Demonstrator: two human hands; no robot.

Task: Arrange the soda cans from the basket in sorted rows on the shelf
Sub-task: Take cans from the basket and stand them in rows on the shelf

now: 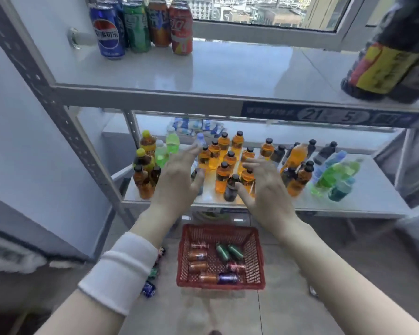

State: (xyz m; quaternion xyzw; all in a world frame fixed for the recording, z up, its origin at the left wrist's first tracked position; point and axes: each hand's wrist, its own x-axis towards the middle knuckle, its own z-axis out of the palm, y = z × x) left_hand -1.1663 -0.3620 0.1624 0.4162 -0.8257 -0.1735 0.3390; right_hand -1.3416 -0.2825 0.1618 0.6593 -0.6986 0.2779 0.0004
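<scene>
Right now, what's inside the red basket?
Lying on their sides: three orange cans, two green cans, two red cans, one blue can. The basket's near wall hides anything tight against it.

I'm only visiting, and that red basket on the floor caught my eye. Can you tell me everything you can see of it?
The red basket is a rectangular crate, plastic by its look, with latticed walls and bottom. It stands upright, open-topped, on the tiled floor before the shelf. Inside, soda cans lie on their sides: several orange cans, two green cans, a couple of red cans and one dark blue can.
</scene>
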